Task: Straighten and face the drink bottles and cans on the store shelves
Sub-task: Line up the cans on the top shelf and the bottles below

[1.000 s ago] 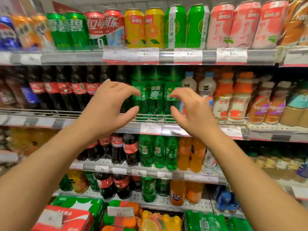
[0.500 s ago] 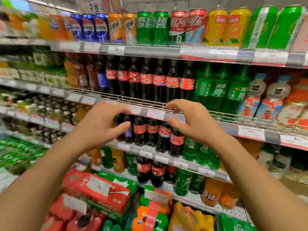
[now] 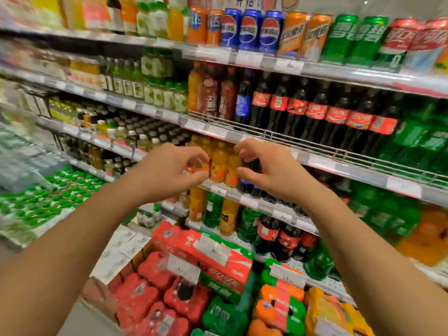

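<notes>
Both of my arms reach out toward the drink shelves. My left hand [image 3: 169,172] and my right hand [image 3: 272,172] hover side by side with fingers loosely curved and thumbs apart, and neither holds anything. Between them, on the shelf behind, stands a group of orange soda bottles [image 3: 221,166]. I cannot tell whether my fingertips touch them. One shelf higher is a row of dark cola bottles [image 3: 315,112] with red labels behind a wire rail. Blue, orange, green and red cans [image 3: 249,30] line the top shelf.
Green soda bottles [image 3: 417,141] fill the right side. Red, green and orange multipacks [image 3: 194,251] are stacked on the floor below my hands. Packs with green caps [image 3: 48,197] lie low on the left. Tea and juice bottles [image 3: 150,90] fill the left shelves.
My view has swung left and down along the shelves. Both hands have moved from the cola bottles to in front of the orange bottles and come closer together, with fingers more curled.
</notes>
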